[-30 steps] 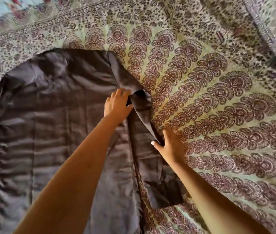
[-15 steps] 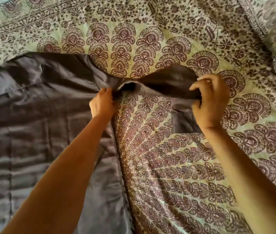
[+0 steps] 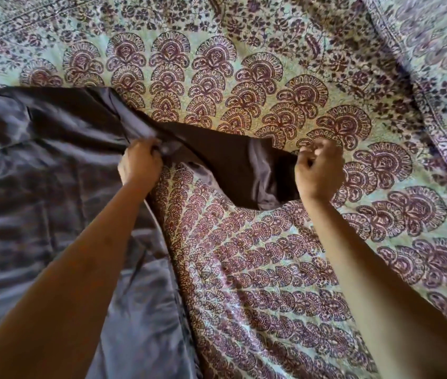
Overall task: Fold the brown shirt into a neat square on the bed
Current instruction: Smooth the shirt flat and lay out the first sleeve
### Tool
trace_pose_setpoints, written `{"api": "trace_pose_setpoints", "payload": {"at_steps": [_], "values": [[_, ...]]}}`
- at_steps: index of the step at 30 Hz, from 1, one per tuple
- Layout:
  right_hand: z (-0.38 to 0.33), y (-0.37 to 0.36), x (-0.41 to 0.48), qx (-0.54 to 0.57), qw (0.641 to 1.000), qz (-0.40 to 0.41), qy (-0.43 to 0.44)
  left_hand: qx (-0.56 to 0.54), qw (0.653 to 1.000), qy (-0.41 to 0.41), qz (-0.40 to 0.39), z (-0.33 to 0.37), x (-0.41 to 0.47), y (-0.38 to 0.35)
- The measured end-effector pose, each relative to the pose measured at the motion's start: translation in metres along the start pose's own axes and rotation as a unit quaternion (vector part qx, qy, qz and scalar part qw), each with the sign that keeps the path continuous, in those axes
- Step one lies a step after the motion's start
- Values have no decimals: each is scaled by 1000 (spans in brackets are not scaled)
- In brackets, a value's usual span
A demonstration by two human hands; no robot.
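Brown shirt [image 3: 39, 214] lies spread on the patterned bedspread [image 3: 258, 269], thin, limp and probably slippery, its sleeve [image 3: 230, 165] stretched between 2 clenched hands, left hand [image 3: 140, 165] at the shoulder, right hand [image 3: 319, 170] at the cuff.

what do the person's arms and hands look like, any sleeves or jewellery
Both forearms are bare to the bottom edge of the picture, with no sleeve in sight. The left hand and right hand show no glove, watch, bracelet or ring that can be made out. The right hand is slightly blurred.
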State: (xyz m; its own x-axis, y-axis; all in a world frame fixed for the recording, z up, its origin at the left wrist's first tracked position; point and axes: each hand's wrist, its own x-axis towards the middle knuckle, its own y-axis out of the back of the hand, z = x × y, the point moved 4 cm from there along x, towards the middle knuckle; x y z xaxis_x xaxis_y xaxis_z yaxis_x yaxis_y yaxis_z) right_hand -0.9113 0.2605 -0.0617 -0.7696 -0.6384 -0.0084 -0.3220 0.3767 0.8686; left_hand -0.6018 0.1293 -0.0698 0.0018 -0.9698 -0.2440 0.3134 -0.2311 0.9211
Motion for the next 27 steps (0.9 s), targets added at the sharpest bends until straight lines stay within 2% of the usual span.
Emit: {"api": "trace_pose_setpoints", "payload": {"at_steps": [2, 4, 5, 6, 7, 8, 10, 11, 12, 15, 17, 19, 21, 22, 24, 27], "values": [[11, -10, 11, -63, 986, -136, -73, 8, 999, -32, -32, 8, -1, -6], [10, -17, 15, -76, 957, -269, -71, 44, 997, -22, -64, 13, -2, -11], [8, -18, 16, -66, 950, -301, -52, 61, 995, -16, -78, 16, -3, -13], [3, -14, 18, -43, 955, -291, -29, 76, 993, -13, -88, 19, -4, -13], [-2, -7, 22, 0, 973, -233, -3, 85, 992, -9, -96, 22, -5, -13], [-6, 8, 29, 52, 991, -125, 20, 87, 991, -7, -104, 23, -4, -13], [-10, 40, 37, 79, 988, 103, 80, 93, 989, -7, -115, 24, -3, -13], [-9, 48, 39, 54, 980, 152, 114, 101, 987, -8, -121, 24, -1, -14], [-7, 49, 40, 19, 977, 145, 152, 108, 986, -8, -130, 24, 0, -15], [7, 28, 41, -34, 968, -6, 248, 123, 979, -4, -164, 32, 4, -22], [18, 20, 40, 9, 974, -76, 213, 131, 974, 14, -186, 36, 6, -26], [20, 23, 47, 29, 987, -25, 159, 136, 970, 18, -199, 39, 9, -30], [22, 20, 63, -10, 995, 18, 98, 140, 968, 18, -205, 39, 10, -32], [22, 16, 73, -25, 998, -4, 50, 142, 968, 17, -206, 38, 10, -33], [23, -2, 92, -47, 990, -120, -54, 143, 968, 14, -207, 37, 11, -32], [22, -23, 104, -98, 959, -246, -99, 139, 969, 20, -201, 38, 10, -27]]}}
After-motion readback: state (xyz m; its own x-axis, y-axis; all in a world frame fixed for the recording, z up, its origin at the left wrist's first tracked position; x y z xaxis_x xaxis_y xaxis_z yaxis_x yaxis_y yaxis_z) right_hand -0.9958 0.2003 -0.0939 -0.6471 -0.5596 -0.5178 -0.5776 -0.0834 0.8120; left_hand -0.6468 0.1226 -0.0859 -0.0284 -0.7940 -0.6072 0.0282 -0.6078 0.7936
